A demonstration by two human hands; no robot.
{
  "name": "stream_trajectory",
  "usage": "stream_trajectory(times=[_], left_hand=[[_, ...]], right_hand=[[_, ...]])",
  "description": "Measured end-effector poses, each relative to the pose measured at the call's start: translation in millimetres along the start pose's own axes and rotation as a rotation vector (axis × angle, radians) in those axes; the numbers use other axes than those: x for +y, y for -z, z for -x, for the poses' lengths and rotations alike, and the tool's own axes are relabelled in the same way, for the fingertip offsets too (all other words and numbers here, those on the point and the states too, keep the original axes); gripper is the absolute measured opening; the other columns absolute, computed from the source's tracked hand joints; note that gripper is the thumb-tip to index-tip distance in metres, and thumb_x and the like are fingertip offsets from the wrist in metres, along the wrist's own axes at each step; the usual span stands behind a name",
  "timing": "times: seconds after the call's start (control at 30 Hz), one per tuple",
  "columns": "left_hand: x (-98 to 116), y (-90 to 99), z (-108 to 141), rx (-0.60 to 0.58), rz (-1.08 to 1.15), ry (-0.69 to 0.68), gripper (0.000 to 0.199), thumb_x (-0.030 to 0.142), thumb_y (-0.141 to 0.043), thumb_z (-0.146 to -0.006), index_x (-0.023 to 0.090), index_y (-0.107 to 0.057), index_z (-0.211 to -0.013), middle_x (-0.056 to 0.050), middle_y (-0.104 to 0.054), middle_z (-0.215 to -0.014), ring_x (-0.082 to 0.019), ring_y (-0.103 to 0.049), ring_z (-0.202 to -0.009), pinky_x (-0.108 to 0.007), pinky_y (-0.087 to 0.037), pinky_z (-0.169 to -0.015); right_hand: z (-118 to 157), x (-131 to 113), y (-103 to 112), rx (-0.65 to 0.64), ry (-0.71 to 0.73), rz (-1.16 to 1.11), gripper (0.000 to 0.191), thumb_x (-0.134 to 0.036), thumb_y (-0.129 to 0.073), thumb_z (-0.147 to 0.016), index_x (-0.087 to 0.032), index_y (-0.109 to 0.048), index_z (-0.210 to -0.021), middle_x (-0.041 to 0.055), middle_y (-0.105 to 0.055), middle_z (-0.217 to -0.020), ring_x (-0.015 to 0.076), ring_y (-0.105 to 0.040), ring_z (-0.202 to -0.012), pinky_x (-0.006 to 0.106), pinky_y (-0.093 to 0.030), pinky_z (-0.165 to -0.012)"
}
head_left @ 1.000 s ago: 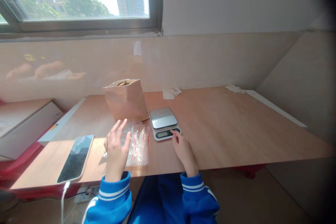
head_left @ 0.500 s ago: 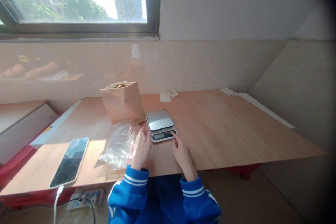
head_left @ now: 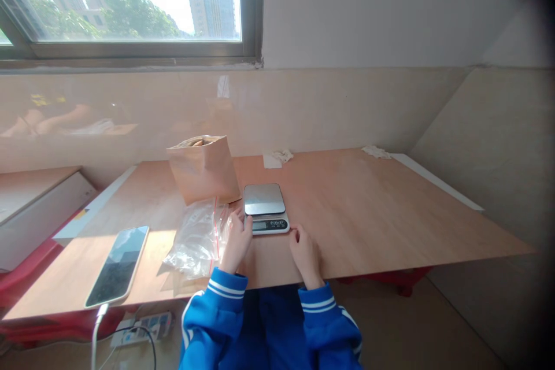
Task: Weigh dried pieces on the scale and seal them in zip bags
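Note:
A kitchen scale [head_left: 264, 199] with a silver plate and a dark button panel lies on the wooden table. At its left front corner is my left hand [head_left: 236, 238], thumb and fingers apart, holding nothing, with its outer side by the clear plastic bags. My right hand [head_left: 304, 251] rests just off the scale's right front corner, its fingers curled in; whether anything is in them is hidden. Clear zip bags with a red strip [head_left: 195, 240] lie left of my left hand. Behind them a brown paper bag [head_left: 203, 170] stands open at the top.
A phone [head_left: 118, 266] with a white cable lies on the left of the table [head_left: 368, 208]. White paper and a crumpled cloth [head_left: 282, 156] lie at the back edge, another cloth [head_left: 376, 152] further right. A power strip [head_left: 150, 324] is below the left edge.
My right hand has drawn back from the scale's buttons, and its pointing finger has curled in. The scale has turned slightly to sit straighter. My left hand stays at its corner.

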State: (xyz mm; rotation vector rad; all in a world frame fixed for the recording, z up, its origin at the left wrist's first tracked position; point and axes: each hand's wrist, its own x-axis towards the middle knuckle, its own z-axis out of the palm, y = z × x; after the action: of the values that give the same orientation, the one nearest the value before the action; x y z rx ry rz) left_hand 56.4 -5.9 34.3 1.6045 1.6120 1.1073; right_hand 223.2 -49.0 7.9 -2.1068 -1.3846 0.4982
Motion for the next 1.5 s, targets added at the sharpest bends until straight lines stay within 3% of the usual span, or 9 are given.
stream_trajectory(times=[0.4, 0.63, 0.8, 0.87, 1.0, 1.1, 1.27, 1.4, 1.5], left_hand=[[-3, -4.6, 1, -0.065, 0.144, 0.066, 0.038, 0.03, -0.049, -0.086, 0.015, -0.042, -0.12, -0.017, -0.058, -0.128, -0.023, -0.052, -0.124, -0.041, -0.039, -0.102], [10, -3.8, 6, -0.064, 0.242, 0.101, 0.03, 0.024, -0.05, -0.084, 0.016, -0.046, -0.113, -0.017, -0.06, -0.123, -0.023, -0.057, -0.118, -0.042, -0.043, -0.1], [41, 30.5, -1, -0.014, 0.148, -0.109, 0.026, 0.028, -0.048, -0.086, 0.018, -0.05, -0.11, -0.012, -0.061, -0.118, -0.022, -0.057, -0.116, -0.04, -0.043, -0.099], [62, 51.9, -13, 0.113, 0.089, -0.212, 0.027, 0.029, -0.046, -0.086, 0.018, -0.052, -0.111, -0.011, -0.061, -0.115, -0.021, -0.058, -0.111, -0.041, -0.045, -0.097], [100, 93.7, -57, 0.418, -0.066, -0.442, 0.026, 0.024, -0.047, -0.085, 0.018, -0.055, -0.109, -0.01, -0.059, -0.114, -0.019, -0.059, -0.104, -0.035, -0.047, -0.094], [110, 113.2, -99, 0.503, -0.298, -0.511, 0.024, 0.022, -0.044, -0.085, 0.016, -0.058, -0.104, -0.011, -0.06, -0.11, -0.021, -0.059, -0.101, -0.036, -0.046, -0.093], [101, 120.5, -141, 0.308, -0.72, -0.413, 0.03, 0.023, -0.036, -0.087, 0.013, -0.062, -0.097, -0.016, -0.066, -0.096, -0.028, -0.061, -0.097, -0.041, -0.046, -0.089], [106, 121.8, -141, 0.27, -0.861, -0.305, 0.035, 0.029, -0.035, -0.088, 0.015, -0.066, -0.099, -0.016, -0.069, -0.097, -0.031, -0.063, -0.093, -0.042, -0.047, -0.084], [118, 127.3, -140, 0.17, -0.865, -0.174, 0.034, 0.03, -0.04, -0.084, 0.017, -0.069, -0.097, -0.014, -0.07, -0.096, -0.028, -0.064, -0.088, -0.037, -0.048, -0.077]], right_hand=[[-2, 1, -5, 0.048, -0.025, 0.033, 0.032, -0.025, -0.033, -0.094, -0.022, -0.062, -0.105, 0.0081, -0.069, -0.08, 0.0202, -0.061, -0.07, 0.026, -0.027, -0.053], [-18, 9, -1, 0.023, -0.001, -0.044, 0.03, -0.026, -0.035, -0.093, -0.018, -0.063, -0.101, 0.009, -0.07, -0.083, 0.0181, -0.06, -0.064, 0.026, -0.029, -0.053], [-40, 22, 6, 0.163, 0.009, -0.219, 0.032, -0.024, -0.035, -0.09, -0.017, -0.064, -0.101, 0.0105, -0.07, -0.095, 0.021, -0.063, -0.079, 0.026, -0.037, -0.059], [-45, 26, 6, 0.209, 0.007, -0.287, 0.032, -0.025, -0.034, -0.089, -0.016, -0.064, -0.099, 0.0108, -0.07, -0.1, 0.0215, -0.064, -0.084, 0.026, -0.039, -0.061], [-45, 32, 2, 0.177, 0.044, -0.288, 0.031, -0.028, -0.036, -0.089, -0.019, -0.065, -0.097, 0.0072, -0.071, -0.093, 0.021, -0.064, -0.078, 0.026, -0.039, -0.058], [-42, 35, 0, 0.172, 0.066, -0.285, 0.031, -0.029, -0.036, -0.088, -0.019, -0.065, -0.096, 0.0066, -0.072, -0.088, 0.0207, -0.063, -0.074, 0.025, -0.037, -0.056], [-43, 37, -1, 0.189, 0.06, -0.285, 0.03, -0.027, -0.037, -0.087, -0.021, -0.065, -0.094, 0.0052, -0.072, -0.088, 0.0197, -0.063, -0.073, 0.025, -0.037, -0.057], [-44, 38, -1, 0.175, 0.056, -0.277, 0.029, -0.026, -0.038, -0.087, -0.021, -0.065, -0.095, 0.005, -0.071, -0.085, 0.0197, -0.063, -0.073, 0.025, -0.037, -0.057], [-45, 38, -1, 0.175, 0.052, -0.266, 0.029, -0.026, -0.037, -0.087, -0.02, -0.065, -0.094, 0.0058, -0.071, -0.084, 0.0203, -0.063, -0.074, 0.025, -0.036, -0.057]])
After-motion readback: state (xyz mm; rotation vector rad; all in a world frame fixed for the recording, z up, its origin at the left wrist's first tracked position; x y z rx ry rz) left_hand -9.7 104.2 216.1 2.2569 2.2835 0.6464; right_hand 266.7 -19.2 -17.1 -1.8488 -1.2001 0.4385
